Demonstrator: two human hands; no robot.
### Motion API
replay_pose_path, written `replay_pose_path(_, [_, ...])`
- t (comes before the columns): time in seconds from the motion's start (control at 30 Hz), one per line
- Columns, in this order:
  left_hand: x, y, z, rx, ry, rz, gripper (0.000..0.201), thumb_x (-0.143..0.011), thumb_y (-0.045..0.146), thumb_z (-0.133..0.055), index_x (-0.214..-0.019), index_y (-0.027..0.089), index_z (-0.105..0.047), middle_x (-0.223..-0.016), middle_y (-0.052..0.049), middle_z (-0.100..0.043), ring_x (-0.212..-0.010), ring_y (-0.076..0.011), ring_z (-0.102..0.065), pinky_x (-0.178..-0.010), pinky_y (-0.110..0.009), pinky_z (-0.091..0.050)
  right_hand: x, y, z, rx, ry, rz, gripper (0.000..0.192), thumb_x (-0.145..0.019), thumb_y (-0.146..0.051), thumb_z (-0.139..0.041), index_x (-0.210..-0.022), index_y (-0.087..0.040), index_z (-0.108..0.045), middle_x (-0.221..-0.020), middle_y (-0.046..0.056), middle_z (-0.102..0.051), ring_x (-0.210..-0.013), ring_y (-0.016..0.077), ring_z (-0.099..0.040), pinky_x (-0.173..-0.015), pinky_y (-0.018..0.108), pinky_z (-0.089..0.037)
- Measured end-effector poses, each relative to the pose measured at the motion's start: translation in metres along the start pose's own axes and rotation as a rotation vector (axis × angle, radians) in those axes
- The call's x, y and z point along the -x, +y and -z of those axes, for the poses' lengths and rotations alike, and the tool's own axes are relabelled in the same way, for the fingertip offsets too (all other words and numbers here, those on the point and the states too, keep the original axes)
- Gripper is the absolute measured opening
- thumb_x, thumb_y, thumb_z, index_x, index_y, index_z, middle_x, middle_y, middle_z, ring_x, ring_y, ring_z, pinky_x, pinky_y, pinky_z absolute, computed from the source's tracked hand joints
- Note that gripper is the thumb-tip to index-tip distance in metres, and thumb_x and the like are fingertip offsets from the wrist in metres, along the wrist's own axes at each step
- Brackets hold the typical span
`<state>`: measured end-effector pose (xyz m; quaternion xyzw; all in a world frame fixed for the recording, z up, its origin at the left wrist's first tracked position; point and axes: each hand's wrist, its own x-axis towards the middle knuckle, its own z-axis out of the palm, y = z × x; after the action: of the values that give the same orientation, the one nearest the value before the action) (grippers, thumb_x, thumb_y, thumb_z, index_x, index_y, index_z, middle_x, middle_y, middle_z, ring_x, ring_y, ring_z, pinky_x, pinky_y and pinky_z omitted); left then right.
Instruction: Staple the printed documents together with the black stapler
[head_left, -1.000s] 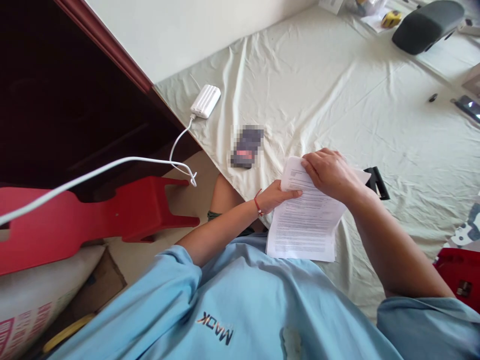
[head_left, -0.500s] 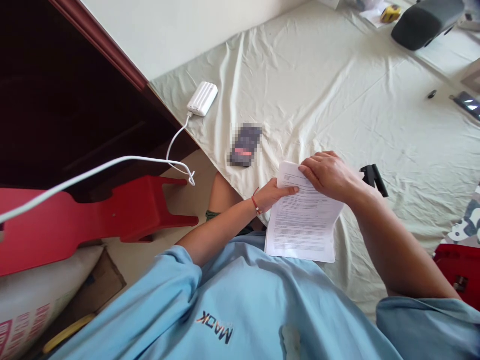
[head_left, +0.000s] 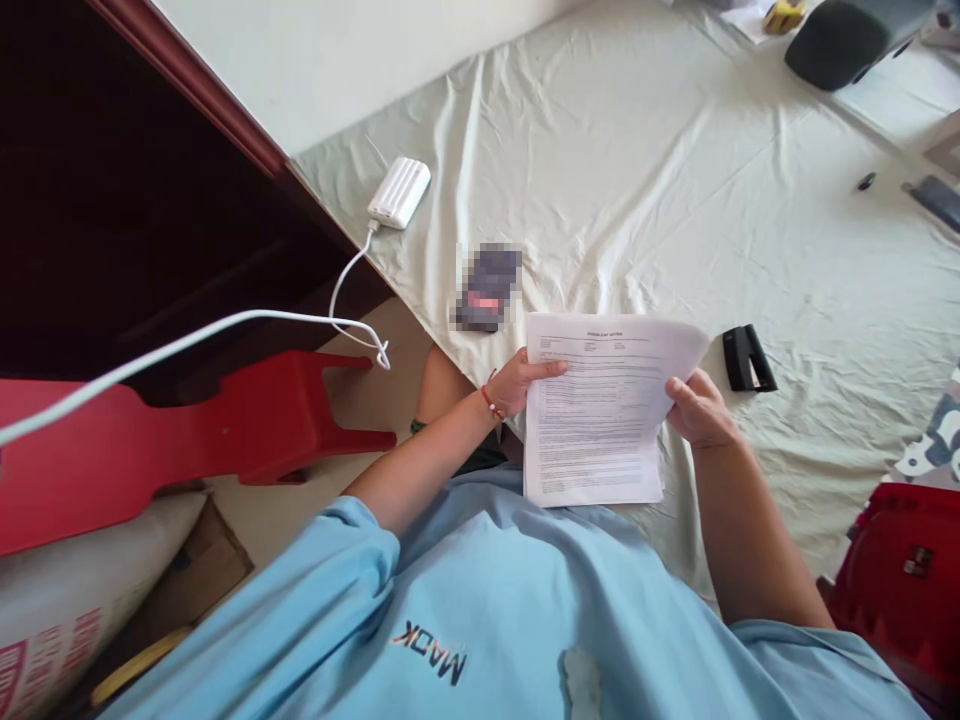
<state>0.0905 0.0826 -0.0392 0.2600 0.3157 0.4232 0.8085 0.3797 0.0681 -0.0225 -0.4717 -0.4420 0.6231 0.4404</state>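
I have the printed sheet [head_left: 600, 410] pinched at its left edge by my left hand [head_left: 517, 385] and at its right edge by my right hand [head_left: 697, 410], over the bed sheet's [head_left: 675, 180] near edge.

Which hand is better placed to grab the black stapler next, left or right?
Right, probably. The right hand grips the paper sheets' right edge, close to the black stapler on the bedsheet. The left hand holds the far edge.

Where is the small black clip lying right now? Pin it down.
In the head view, the small black clip lies on the pale wrinkled bedsheet, right of the printed white paper sheets and just beyond the right hand, untouched.
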Motion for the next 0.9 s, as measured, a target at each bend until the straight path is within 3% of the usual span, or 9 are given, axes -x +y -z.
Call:
replay_pose_path(0.17, [-0.006,0.003,-0.001,-0.061,-0.044,0.033,0.054,-0.061,0.034,-0.101,-0.107,0.012,-0.083,-0.112,-0.018,-0.083,-0.11,-0.0384,-0.077,-0.106,-0.056,-0.055,0.0,0.002,-0.013,-0.021,-0.007,-0.116,0.052,-0.071,-0.06,-0.093,-0.103,-0.023,-0.077,-0.093,0.009,-0.082,-0.099,0.0347,-0.08,-0.088,0.052,-0.067])
replay_pose_path(0.27, [-0.012,-0.001,-0.001,-0.09,0.011,0.026,0.055,-0.06,0.035,-0.102,-0.105,0.012,-0.083,-0.109,-0.017,-0.083,-0.112,-0.037,-0.076,-0.108,-0.056,-0.053,-0.013,-0.006,-0.012,0.144,0.007,-0.124,0.05,-0.078,-0.061,-0.088,-0.106,-0.021,-0.077,-0.095,0.01,-0.081,-0.095,0.0328,-0.078,-0.086,0.05,-0.066])
replay_pose_path(0.33, [-0.014,-0.004,-0.001,-0.07,0.071,-0.007,0.057,-0.058,0.036,-0.103,-0.106,0.013,-0.083,-0.109,-0.016,-0.083,-0.113,-0.0365,-0.076,-0.11,-0.056,-0.051,-0.025,-0.017,-0.012,0.401,0.173,0.005,0.052,-0.083,-0.06,-0.082,-0.117,-0.022,-0.075,-0.103,0.011,-0.08,-0.098,0.0328,-0.076,-0.09,0.053,-0.065])
replay_pose_path(0.4, [-0.015,-0.007,0.0,-0.051,0.099,-0.013,0.059,-0.056,0.035,-0.104,-0.107,0.013,-0.083,-0.11,-0.016,-0.083,-0.113,-0.0361,-0.075,-0.111,-0.057,-0.051,-0.037,-0.034,-0.018,0.741,0.358,0.226,0.059,-0.086,-0.054,-0.078,-0.136,-0.024,-0.067,-0.125,0.013,-0.076,-0.113,0.0355,-0.072,-0.1,0.061,-0.059])
replay_pose_path(0.43, [-0.015,-0.007,0.0,-0.047,0.1,-0.009,0.059,-0.055,0.034,-0.104,-0.106,0.013,-0.083,-0.11,-0.015,-0.083,-0.113,-0.0359,-0.075,-0.111,-0.057,-0.05,-0.042,-0.043,-0.025,0.907,0.386,0.342,0.06,-0.09,-0.051,-0.074,-0.143,-0.025,-0.062,-0.137,0.015,-0.071,-0.124,0.0373,-0.067,-0.107,0.064,-0.054])
replay_pose_path(0.47, [-0.015,-0.008,-0.001,-0.047,0.097,-0.005,0.058,-0.055,0.033,-0.104,-0.105,0.014,-0.083,-0.11,-0.015,-0.083,-0.114,-0.0355,-0.075,-0.112,-0.056,-0.05,-0.046,-0.052,-0.034,1.049,0.347,0.44,0.056,-0.096,-0.047,-0.067,-0.147,-0.024,-0.06,-0.147,0.017,-0.066,-0.134,0.0383,-0.061,-0.113,0.066,-0.049])
replay_pose_path(0.53, [-0.014,-0.008,-0.002,-0.046,0.097,-0.007,0.056,-0.055,0.033,-0.104,-0.104,0.014,-0.083,-0.108,-0.014,-0.083,-0.113,-0.0343,-0.074,-0.113,-0.055,-0.049,-0.052,-0.067,-0.056,1.247,0.14,0.569,0.044,-0.106,-0.038,-0.05,-0.145,-0.022,-0.063,-0.152,0.016,-0.063,-0.145,0.0369,-0.053,-0.121,0.064,-0.041])
replay_pose_path(0.67, [-0.012,-0.007,-0.006,-0.035,0.11,-0.018,0.056,-0.055,0.03,-0.104,-0.104,0.015,-0.083,-0.104,-0.011,-0.083,-0.107,-0.0305,-0.075,-0.11,-0.052,-0.048,-0.058,-0.079,-0.095,1.471,-0.224,0.591,0.04,-0.11,-0.029,-0.04,-0.136,-0.018,-0.069,-0.138,0.014,-0.074,-0.147,0.0354,-0.051,-0.127,0.066,-0.028])
replay_pose_path(0.9, [-0.011,-0.008,-0.007,0.017,0.118,-0.005,0.055,-0.052,0.032,-0.105,-0.099,0.014,-0.082,-0.097,-0.009,-0.083,-0.096,-0.0265,-0.075,-0.106,-0.049,-0.049,-0.065,-0.075,-0.107,1.561,-0.32,0.584,0.038,-0.11,-0.026,-0.038,-0.123,-0.016,-0.073,-0.123,0.015,-0.079,-0.139,0.0345,-0.056,-0.124,0.063,-0.027])
